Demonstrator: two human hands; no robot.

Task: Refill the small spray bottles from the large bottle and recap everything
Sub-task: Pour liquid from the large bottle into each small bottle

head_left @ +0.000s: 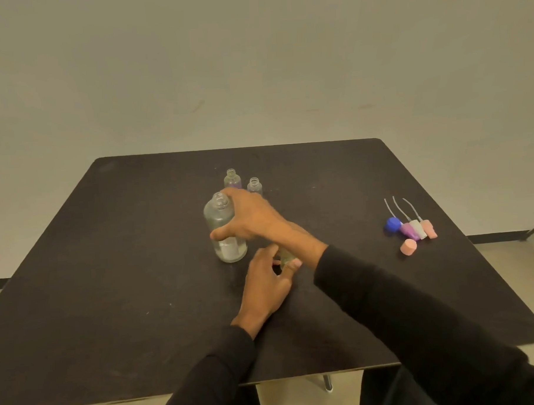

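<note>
The large bottle stands uncapped near the middle of the dark surface, with only a little clear liquid at its base. The right hand reaches across and curls round its upper body. At its 5 o'clock, the left hand pinches a small spray bottle, mostly hidden under the right wrist. Two more open small bottles stand just beyond, at 12 to 1 o'clock. The spray tops and blue cap lie well apart at 3 o'clock.

With the arms crossed, lifting the large bottle could knock the small one or tip the two behind it. Narrow necks invite spills when pouring, and the smooth bottle may slip.
</note>
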